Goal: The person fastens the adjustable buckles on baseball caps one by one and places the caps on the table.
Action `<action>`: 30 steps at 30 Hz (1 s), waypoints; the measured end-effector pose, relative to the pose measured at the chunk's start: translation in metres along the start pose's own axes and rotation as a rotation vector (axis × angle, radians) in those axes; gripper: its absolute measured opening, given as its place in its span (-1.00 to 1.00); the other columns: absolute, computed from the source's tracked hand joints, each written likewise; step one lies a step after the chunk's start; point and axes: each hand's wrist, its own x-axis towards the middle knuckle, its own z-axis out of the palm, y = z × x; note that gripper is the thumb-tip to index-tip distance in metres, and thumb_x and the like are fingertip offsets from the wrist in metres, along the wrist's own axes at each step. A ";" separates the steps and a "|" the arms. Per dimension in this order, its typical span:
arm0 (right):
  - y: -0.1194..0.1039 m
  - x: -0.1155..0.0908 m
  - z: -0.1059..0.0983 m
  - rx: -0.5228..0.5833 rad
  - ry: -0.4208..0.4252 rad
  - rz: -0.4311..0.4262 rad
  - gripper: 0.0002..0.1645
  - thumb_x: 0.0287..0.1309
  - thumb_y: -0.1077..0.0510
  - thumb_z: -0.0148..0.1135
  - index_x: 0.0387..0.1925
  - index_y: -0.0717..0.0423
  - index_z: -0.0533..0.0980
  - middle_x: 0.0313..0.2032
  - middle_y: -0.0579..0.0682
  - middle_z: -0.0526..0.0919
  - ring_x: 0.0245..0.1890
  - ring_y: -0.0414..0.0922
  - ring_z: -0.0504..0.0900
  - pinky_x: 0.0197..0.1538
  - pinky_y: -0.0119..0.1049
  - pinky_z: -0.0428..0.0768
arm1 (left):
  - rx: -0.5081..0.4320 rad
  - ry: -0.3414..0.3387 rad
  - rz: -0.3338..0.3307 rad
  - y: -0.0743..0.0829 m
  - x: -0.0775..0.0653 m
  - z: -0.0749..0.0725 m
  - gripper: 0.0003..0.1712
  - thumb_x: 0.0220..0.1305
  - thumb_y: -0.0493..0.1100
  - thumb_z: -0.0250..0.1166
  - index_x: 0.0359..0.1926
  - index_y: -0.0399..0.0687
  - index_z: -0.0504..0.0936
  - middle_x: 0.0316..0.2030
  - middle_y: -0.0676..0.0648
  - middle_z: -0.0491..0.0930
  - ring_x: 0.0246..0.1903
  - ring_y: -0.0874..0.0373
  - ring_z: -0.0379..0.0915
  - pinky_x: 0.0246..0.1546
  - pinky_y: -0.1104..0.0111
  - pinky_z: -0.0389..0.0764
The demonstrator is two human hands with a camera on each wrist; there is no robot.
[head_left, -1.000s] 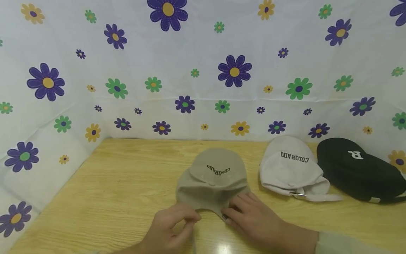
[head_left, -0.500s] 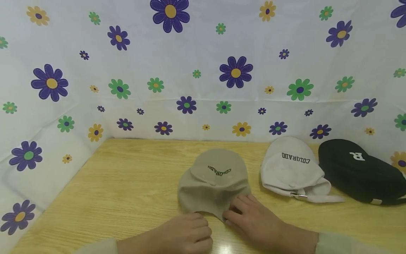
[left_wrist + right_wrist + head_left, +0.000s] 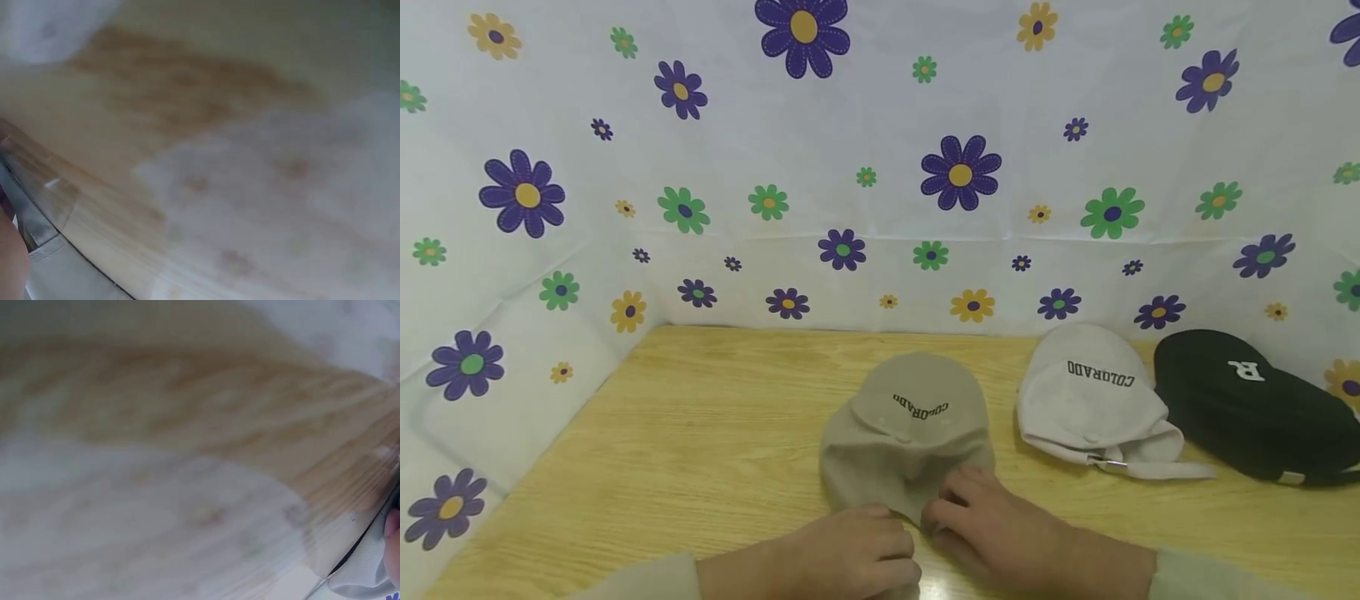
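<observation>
A khaki baseball cap (image 3: 906, 437) with dark "COLORADO" lettering lies upside down to me in the middle of the table, its crown away and its gathered back edge near me. My left hand (image 3: 861, 550) has its fingers curled at that near edge, its back hiding what the fingertips grip. At the near right corner, my right hand (image 3: 992, 529) pinches the cloth between thumb and fingers. Only a slice of the cap's edge (image 3: 72, 272) shows in the left wrist view. In the right wrist view the cloth (image 3: 369, 562) sits beside a fingertip at the right border.
To the right lies an off-white "COLORADO" cap (image 3: 1078, 400) with its buckled strap stretched sideways. Beyond it a black cap (image 3: 1240, 417) with a white R overlaps its side. The wooden table (image 3: 700, 433) meets a flower-printed cloth (image 3: 880, 125) at the back and left.
My left hand has turned over, its back now upward, and shifted right, closer to my right hand. The cap's near opening has drawn narrower. My right hand stays at its corner.
</observation>
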 end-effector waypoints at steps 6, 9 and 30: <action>0.000 0.000 -0.005 -0.093 -0.096 -0.057 -0.68 0.22 0.17 0.24 0.03 -0.01 0.53 -0.15 -0.22 0.51 -0.11 -0.30 0.46 0.04 -0.41 0.47 | -0.025 0.024 0.010 -0.001 -0.002 0.002 -0.89 0.39 -0.06 0.21 -0.22 0.06 0.62 -0.29 0.16 0.52 -0.31 0.38 0.40 -0.15 0.56 0.43; 0.000 -0.002 -0.007 -0.164 -0.142 -0.077 -0.52 0.17 0.19 0.23 0.16 0.11 0.50 -0.04 -0.15 0.52 -0.01 -0.25 0.46 0.13 -0.36 0.47 | -0.046 0.031 0.002 -0.001 -0.001 0.002 -0.90 0.41 -0.12 0.18 -0.20 0.02 0.62 -0.23 0.12 0.52 -0.27 0.36 0.42 -0.08 0.55 0.47; 0.007 -0.006 -0.002 -0.424 0.054 -0.029 -0.68 0.26 0.15 -0.14 -0.11 0.03 0.53 -0.18 -0.12 0.49 -0.12 -0.11 0.48 0.01 -0.19 0.39 | -0.082 -0.107 -0.038 0.002 0.000 0.000 -0.73 0.49 0.09 0.00 -0.24 0.07 0.48 -0.22 0.17 0.45 -0.27 0.34 0.31 -0.20 0.56 0.33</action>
